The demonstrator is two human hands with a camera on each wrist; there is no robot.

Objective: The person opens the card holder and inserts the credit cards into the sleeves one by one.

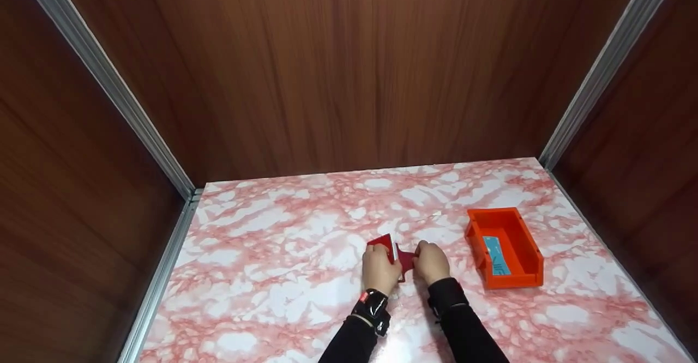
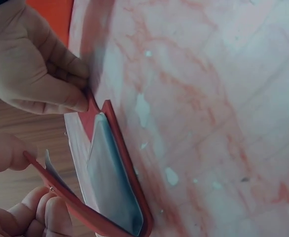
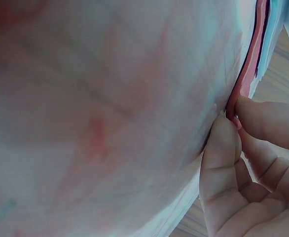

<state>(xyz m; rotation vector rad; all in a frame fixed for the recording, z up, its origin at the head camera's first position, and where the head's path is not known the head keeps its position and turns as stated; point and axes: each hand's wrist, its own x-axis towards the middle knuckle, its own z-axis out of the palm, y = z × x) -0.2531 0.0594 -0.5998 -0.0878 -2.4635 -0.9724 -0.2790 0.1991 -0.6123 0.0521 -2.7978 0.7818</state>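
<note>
A red card wallet [image 1: 404,259] lies partly unfolded on the table between the two hands. In the left wrist view, clear plastic sleeves [image 2: 110,173] show inside its raised cover. My left hand [image 1: 380,269] holds that cover up, its thumb and fingers pinching the edge. On the wallet's other side, my right hand [image 1: 432,264] pinches the narrow red closing tab [image 3: 240,94] between thumb and forefinger, low over the table top.
To the right of the hands stands an orange open bin [image 1: 515,281] with a blue card-like piece [image 1: 496,255] at its left side. The pink-and-white marbled table [image 1: 262,265] is enclosed by brown wood-look panels [image 1: 349,79] at the back and sides.
</note>
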